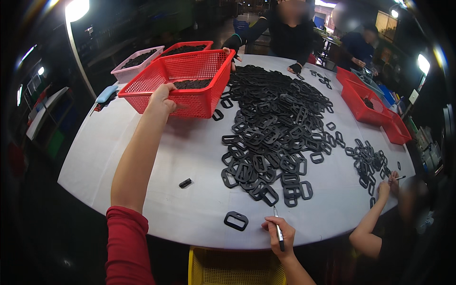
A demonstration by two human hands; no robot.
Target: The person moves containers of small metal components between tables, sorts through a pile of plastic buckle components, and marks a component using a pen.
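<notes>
My left hand (pixel 163 99), at the end of my outstretched arm, is closed on the near rim of a red plastic basket (pixel 192 107). The basket is tilted above the table and has black pieces in its bottom. A co-worker's gloved hand (pixel 232 56) is at its far rim. In my right hand (pixel 281 235), near the table's front edge, is a slim silver and black craft knife (pixel 279 232), its tip pointing away from me. Left of this hand lies a single black plastic buckle (pixel 236 221). Just beyond the knife tip begins a large heap of black buckles (pixel 280 133).
A pink basket (pixel 137 61) and another red basket (pixel 187 47) hold black pieces at the far left. Red trays (pixel 365 107) line the right edge. A co-worker's hands (pixel 387 185) are beside a smaller buckle pile (pixel 368 161). A yellow crate (pixel 237 268) stands below the front edge.
</notes>
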